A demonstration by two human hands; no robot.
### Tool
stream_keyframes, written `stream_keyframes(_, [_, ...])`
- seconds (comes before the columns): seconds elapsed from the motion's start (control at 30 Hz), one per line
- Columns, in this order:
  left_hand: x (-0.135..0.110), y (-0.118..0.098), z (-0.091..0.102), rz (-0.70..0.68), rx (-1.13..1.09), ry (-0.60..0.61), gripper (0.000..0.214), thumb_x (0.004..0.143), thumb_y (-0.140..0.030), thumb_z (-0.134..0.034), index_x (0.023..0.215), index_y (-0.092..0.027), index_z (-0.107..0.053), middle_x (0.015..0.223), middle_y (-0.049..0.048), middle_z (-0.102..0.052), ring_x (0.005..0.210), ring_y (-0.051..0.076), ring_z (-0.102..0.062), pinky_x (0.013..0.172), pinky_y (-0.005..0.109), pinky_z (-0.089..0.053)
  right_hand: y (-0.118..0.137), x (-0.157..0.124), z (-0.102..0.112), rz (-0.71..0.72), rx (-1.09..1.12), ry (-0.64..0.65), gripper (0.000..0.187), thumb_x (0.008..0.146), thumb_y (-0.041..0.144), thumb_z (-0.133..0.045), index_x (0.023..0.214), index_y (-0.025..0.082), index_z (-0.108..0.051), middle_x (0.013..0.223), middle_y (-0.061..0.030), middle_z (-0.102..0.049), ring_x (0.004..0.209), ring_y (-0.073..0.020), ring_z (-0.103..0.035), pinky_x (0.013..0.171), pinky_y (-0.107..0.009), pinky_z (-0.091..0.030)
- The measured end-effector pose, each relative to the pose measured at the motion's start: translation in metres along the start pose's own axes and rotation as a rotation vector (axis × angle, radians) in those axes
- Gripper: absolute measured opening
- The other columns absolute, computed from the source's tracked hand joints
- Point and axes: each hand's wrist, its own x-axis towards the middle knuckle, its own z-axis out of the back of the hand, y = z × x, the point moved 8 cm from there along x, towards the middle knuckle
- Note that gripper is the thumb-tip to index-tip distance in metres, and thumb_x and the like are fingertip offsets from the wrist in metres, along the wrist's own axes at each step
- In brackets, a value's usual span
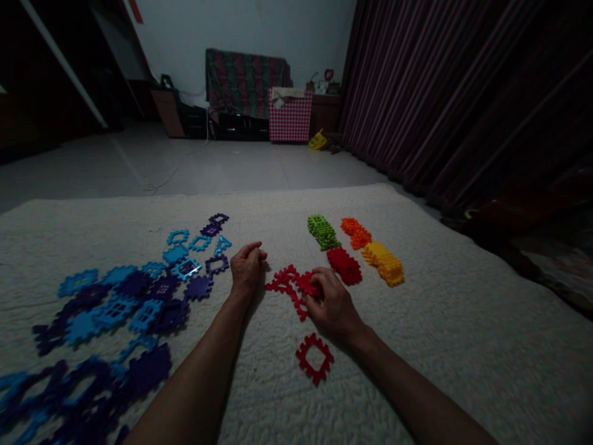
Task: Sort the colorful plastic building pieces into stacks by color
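My right hand (334, 304) pinches a solid red interlocking tile (306, 283) with notched edges. Beside and under it lie a few red triangular and open-frame tiles (283, 279). My left hand (247, 264) rests on the quilt to their left, fingers curled in, and nothing can be made out in it. A red square frame tile (315, 358) lies nearer to me, apart from the others. Just beyond my right hand sits a stack of red tiles (343, 266).
Stacks of green tiles (323, 232), orange tiles (356, 233) and yellow tiles (383, 262) stand at the right. Loose purple and blue tiles (134, 284) spread over the left of the quilt (259, 395). Beyond are a tiled floor and a dark curtain (417, 80).
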Motion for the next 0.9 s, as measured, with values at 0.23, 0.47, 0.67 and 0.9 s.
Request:
stream_keyframes(0.23, [0.0,0.001,0.001,0.0,0.002,0.006,0.036,0.061,-0.03,-0.067,0.092,-0.013,-0.073,0.064,0.0011,-0.066,0.058,0.011,-0.057,0.054,0.022,-0.043,-0.006,0.002,0.015,-0.024,-0.009,-0.039,0.016,0.082,0.026,-0.063,0.096,0.021,-0.056,0.113,-0.0111,-0.063,0.105,-0.0257,-0.06,0.09,-0.042,-0.051])
stream_keyframes(0.47, [-0.001,0.001,0.0,0.011,0.013,0.009,0.038,0.06,-0.029,-0.066,0.093,-0.013,-0.073,0.065,0.0015,-0.066,0.059,0.012,-0.058,0.054,0.022,-0.044,-0.007,0.005,0.005,-0.051,-0.1,0.025,0.027,0.077,0.032,-0.07,0.098,0.02,-0.058,0.1,-0.009,-0.063,0.095,-0.0257,-0.059,0.088,-0.041,-0.049])
stream_keyframes(0.67, [-0.001,0.001,0.001,-0.001,0.018,0.001,0.036,0.06,-0.03,-0.066,0.092,-0.013,-0.073,0.064,0.0013,-0.066,0.057,0.011,-0.057,0.055,0.022,-0.043,-0.004,0.007,-0.004,-0.054,-0.147,0.072,0.019,0.082,0.027,-0.066,0.099,0.019,-0.061,0.099,-0.0083,-0.066,0.095,-0.0253,-0.058,0.089,-0.04,-0.046])
stream_keyframes(0.9, [-0.001,0.0,0.001,0.006,0.023,-0.005,0.038,0.06,-0.03,-0.065,0.092,-0.013,-0.073,0.062,0.001,-0.066,0.057,0.012,-0.058,0.054,0.023,-0.043,-0.005,0.007,-0.007,-0.017,-0.094,0.16,0.02,0.084,0.022,-0.066,0.102,0.018,-0.06,0.102,-0.009,-0.067,0.096,-0.0246,-0.058,0.089,-0.039,-0.046])
